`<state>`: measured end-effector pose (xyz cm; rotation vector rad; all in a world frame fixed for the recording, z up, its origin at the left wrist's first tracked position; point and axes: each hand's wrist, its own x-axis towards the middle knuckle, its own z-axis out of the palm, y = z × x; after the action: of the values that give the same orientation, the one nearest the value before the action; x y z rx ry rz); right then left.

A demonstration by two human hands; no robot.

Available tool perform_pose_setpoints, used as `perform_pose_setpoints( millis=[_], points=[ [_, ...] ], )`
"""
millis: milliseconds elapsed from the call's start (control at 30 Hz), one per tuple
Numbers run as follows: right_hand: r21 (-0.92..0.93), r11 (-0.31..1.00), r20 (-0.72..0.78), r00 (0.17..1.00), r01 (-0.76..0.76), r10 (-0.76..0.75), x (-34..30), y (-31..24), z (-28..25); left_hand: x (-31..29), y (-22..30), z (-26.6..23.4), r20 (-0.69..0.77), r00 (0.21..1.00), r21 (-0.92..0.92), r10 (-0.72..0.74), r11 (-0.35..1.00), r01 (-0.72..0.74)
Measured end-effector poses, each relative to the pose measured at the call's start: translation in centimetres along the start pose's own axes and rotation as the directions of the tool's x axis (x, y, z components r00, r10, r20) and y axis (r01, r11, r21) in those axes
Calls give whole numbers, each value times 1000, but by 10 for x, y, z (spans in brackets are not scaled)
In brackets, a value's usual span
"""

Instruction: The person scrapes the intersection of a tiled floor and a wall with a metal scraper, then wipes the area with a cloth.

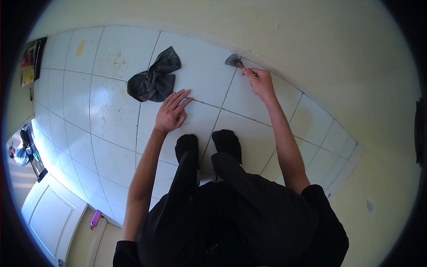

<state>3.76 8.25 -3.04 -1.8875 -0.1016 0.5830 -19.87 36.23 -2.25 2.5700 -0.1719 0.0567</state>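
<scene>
My right hand is closed around the handle of a scraper with a broad, dark, fan-shaped blade. The blade lies on the white floor tiles, close to the foot of the wall. A crumpled dark grey cloth is spread on the tiles to the left of the scraper. Just below this cloth is my left hand, its fingers stretched out and holding nothing. Its fingertips are near the cloth's lower edge; whether they touch the floor I cannot tell.
A cream wall borders the tiles at the top and right. Yellow and brown stains mark tiles at the left. At lower left are a white door, a purple object and, through an opening, another person.
</scene>
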Motion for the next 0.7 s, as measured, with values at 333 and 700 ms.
perform_pose_setpoints(
  millis=[333, 700],
  points=[
    [200, 887, 284, 891, -417, 355, -7, -43, -11, -4, -1, -1, -13, 1000, 1, -8, 1000, 8],
    [215, 853, 268, 868, -476, 417, 1, -42, 9, -4, -2, -4, -18, 1000, -7, -3, 1000, 3]
  ],
)
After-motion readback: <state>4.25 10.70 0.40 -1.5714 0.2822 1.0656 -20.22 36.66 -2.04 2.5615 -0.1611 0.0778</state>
